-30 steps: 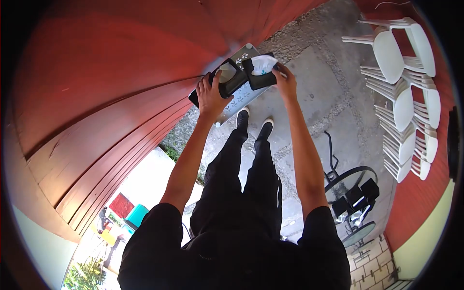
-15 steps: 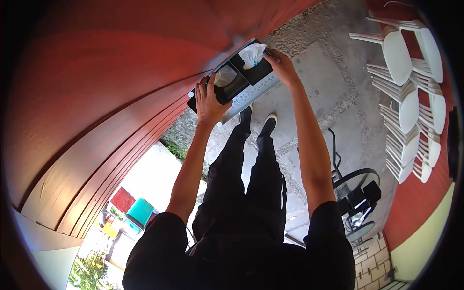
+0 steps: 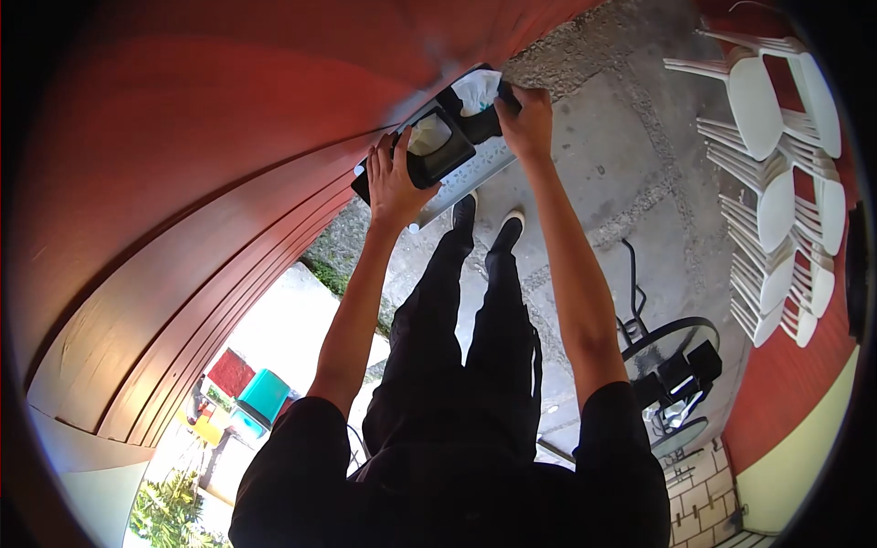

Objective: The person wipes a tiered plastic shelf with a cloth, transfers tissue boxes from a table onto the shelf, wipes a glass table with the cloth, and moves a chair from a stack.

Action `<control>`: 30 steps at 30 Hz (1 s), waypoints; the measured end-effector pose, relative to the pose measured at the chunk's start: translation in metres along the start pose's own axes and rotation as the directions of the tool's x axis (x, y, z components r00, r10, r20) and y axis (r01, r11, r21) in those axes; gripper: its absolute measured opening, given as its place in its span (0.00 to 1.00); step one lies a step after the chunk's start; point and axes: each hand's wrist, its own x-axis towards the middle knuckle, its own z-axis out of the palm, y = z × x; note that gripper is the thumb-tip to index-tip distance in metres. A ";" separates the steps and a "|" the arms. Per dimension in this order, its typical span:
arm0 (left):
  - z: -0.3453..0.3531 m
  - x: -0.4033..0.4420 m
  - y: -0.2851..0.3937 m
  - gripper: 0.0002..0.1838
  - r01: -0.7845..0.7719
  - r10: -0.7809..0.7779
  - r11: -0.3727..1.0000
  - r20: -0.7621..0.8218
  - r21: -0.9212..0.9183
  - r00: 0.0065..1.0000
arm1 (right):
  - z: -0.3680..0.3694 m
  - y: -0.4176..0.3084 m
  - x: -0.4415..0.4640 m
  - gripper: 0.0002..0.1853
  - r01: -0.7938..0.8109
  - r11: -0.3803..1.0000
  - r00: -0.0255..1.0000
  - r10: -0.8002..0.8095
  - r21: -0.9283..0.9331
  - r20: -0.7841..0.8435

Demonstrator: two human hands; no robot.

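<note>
Two black boxes with white tissue-like contents stand side by side on a narrow glass shelf table (image 3: 475,175) with a leaf pattern, against the red wall. My left hand (image 3: 395,185) lies with spread fingers on the nearer black box (image 3: 449,157), on its left end. My right hand (image 3: 527,121) grips the right edge of the farther black box (image 3: 475,125), thumb on its near side. White tissue shows in the opening of each box.
Stacked white plastic chairs (image 3: 775,201) line the right side. A round glass table (image 3: 671,342) with black holders on it is at the lower right. The red wall (image 3: 228,119) runs close along the left. A teal container (image 3: 264,396) lies beyond, lower left.
The two boxes, apart and angled a second ago, now sit closer in line along the wall. My right hand has shifted up with the farther box; my left hand stays on the nearer one.
</note>
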 end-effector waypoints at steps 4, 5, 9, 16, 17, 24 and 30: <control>0.000 0.005 -0.002 0.63 0.004 -0.004 1.000 0.016 -0.015 1.000 | 0.014 0.005 -0.021 0.21 -0.156 0.979 0.981 0.170 0.133 -0.099; -0.001 0.004 -0.002 0.63 -0.028 0.028 1.000 -0.001 -0.007 1.000 | 0.014 0.006 -0.028 0.21 -0.172 0.970 0.975 0.193 0.173 -0.113; -0.011 0.003 0.006 0.64 -0.056 0.058 0.996 -0.033 0.074 0.998 | 0.012 0.008 -0.042 0.20 -0.187 0.958 0.968 0.218 0.220 -0.127; -0.004 0.004 0.002 0.65 -0.004 0.007 0.999 0.061 -0.053 0.998 | 0.016 0.018 -0.037 0.16 -0.198 0.959 0.964 0.228 0.204 -0.135; -0.005 0.004 0.003 0.65 -0.017 0.020 0.999 0.066 -0.046 0.998 | 0.016 0.020 -0.038 0.16 -0.175 0.962 0.967 0.208 0.211 -0.146; -0.011 -0.005 0.008 0.64 -0.093 0.090 0.993 0.049 0.069 0.995 | -0.007 0.008 -0.048 0.22 -0.374 0.907 0.915 0.395 0.195 -0.079; -0.004 -0.006 0.005 0.62 -0.104 0.099 0.993 0.083 0.062 0.992 | 0.002 0.015 -0.056 0.21 -0.423 0.759 0.881 0.472 0.496 0.030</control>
